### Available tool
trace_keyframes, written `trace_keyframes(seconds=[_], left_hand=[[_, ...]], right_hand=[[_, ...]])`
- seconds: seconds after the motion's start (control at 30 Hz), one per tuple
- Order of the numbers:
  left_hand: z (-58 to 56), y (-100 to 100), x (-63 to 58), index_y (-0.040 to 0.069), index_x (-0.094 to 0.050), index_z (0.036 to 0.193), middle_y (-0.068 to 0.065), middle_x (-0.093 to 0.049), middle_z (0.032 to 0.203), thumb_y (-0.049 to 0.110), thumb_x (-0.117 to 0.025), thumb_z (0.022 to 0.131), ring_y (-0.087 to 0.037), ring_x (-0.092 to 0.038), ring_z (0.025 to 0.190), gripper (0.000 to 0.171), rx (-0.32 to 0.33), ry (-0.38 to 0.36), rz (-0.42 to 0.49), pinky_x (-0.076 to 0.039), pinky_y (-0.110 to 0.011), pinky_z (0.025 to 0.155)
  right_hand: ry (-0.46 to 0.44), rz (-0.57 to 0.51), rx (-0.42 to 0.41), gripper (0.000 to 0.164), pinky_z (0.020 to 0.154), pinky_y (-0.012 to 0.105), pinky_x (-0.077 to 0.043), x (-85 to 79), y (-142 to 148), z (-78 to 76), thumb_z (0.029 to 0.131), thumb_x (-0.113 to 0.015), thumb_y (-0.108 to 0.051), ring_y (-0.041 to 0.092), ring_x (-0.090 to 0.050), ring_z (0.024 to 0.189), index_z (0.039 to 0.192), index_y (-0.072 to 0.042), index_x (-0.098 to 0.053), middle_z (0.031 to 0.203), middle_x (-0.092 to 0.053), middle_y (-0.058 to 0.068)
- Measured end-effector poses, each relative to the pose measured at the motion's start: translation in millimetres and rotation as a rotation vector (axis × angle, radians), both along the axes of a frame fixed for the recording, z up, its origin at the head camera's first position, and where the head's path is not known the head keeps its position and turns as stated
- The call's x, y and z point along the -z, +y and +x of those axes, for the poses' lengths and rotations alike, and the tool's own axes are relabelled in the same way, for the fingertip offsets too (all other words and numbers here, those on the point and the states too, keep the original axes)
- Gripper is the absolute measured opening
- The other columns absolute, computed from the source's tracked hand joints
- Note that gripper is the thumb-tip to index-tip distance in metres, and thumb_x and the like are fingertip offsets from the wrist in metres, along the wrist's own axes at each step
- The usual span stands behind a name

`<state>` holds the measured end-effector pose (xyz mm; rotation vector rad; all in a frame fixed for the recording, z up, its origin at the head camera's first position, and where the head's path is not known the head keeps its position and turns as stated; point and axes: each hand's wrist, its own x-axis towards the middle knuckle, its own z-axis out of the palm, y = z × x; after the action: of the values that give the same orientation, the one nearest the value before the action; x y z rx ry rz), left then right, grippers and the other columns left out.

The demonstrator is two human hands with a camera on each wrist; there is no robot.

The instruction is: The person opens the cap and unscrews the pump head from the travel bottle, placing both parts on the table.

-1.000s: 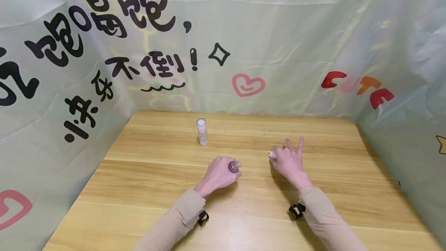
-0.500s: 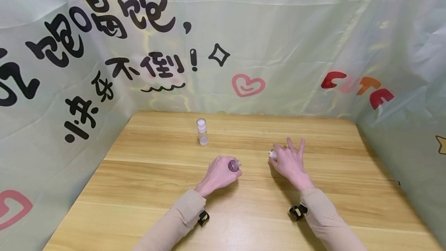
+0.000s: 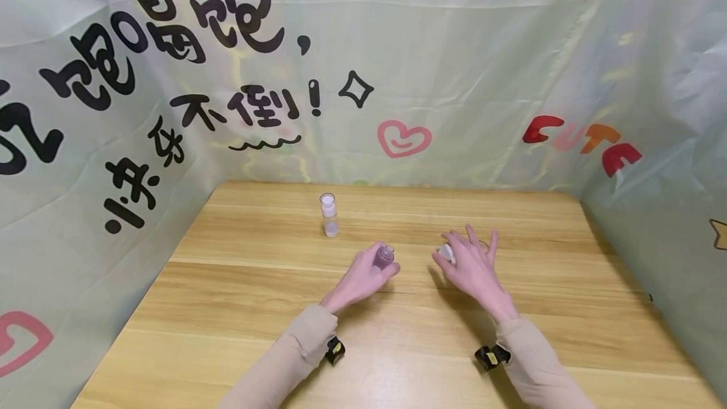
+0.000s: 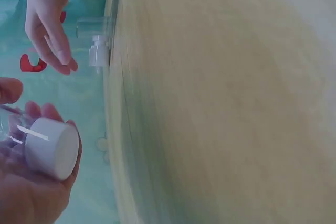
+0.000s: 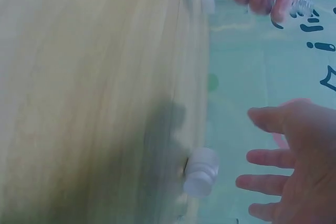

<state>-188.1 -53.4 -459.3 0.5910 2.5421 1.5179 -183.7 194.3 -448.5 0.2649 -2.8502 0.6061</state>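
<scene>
My left hand (image 3: 356, 278) grips a small clear bottle (image 3: 384, 257) with an uncovered, threaded neck, held above the table. Its white base (image 4: 52, 148) faces the table in the left wrist view. My right hand (image 3: 470, 268) hovers with spread fingers over a white pump head (image 3: 447, 253) and is apart from it in the right wrist view. The pump head lies on its side on the tabletop. Beside it, a clear cap (image 4: 92, 27) shows in the left wrist view, mostly hidden by the right hand in the head view.
A second clear bottle (image 3: 329, 214) with a white pump top stands upright toward the back left of the wooden table (image 3: 255, 308). A printed curtain (image 3: 454, 68) encloses the table's back and sides.
My right hand has spread its thumb and fingers and let go of the white pump head. The left hand has shifted slightly forward, and its bottle now leans at a different angle.
</scene>
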Motion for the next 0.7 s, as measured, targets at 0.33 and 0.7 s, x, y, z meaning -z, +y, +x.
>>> trace_keyframes(seconds=[0.33, 0.7], left_hand=[[-11.0, 11, 3.5, 0.003, -0.043, 0.128, -0.016, -0.053, 0.123, 0.019, -0.053, 0.101, -0.023, -0.055, 0.112, 0.033, 0.073, -0.023, 0.086, -0.048, -0.039, 0.103], [-24.0, 21, 12.0, 0.004, -0.058, 0.132, -0.018, -0.053, 0.125, 0.018, -0.069, 0.094, -0.029, -0.056, 0.113, 0.043, -0.093, 0.051, 0.103, -0.049, -0.042, 0.098]], right_hand=[[-0.012, -0.091, -0.009, 0.054, 0.114, 0.074, 0.014, -0.8, 0, 6.5, 0.1, -0.057, -0.04, 0.052, -0.024, 0.148, 0.138, -0.002, -0.055, 0.149, -0.048, 0.028], [-0.013, -0.103, -0.014, 0.054, 0.114, 0.075, 0.013, 3.9, -2, 9.6, 0.1, -0.056, -0.039, 0.052, -0.024, 0.148, 0.139, -0.002, -0.055, 0.15, -0.047, 0.027]])
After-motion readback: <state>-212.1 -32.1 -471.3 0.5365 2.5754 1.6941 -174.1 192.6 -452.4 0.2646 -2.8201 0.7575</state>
